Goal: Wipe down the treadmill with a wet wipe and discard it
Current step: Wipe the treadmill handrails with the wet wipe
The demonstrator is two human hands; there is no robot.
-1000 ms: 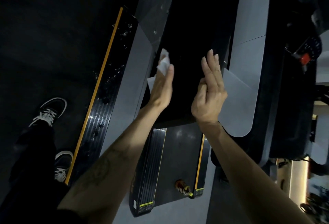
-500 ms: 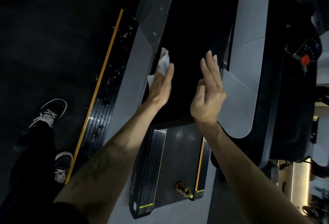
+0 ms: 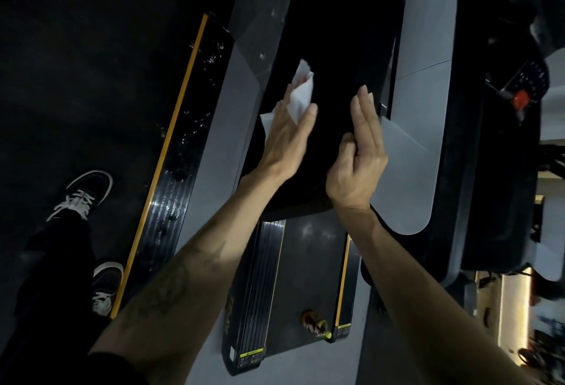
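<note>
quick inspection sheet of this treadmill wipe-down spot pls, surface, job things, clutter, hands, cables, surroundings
surface: black treadmill panel, dark and glossy; no dirt can be made out in this light
job's things: white wet wipe, crumpled, pressed on the panel under the left hand
clutter: small brown bottle lying on the treadmill deck below
hands: left hand flat on the wipe, fingers straight; right hand holds nothing, fingers straight, thumb tucked in
cables: nothing seen
surroundings: yellow-edged side rail with water droplets; grey side cover; console with red button; person's two black sneakers on dark floor
</note>
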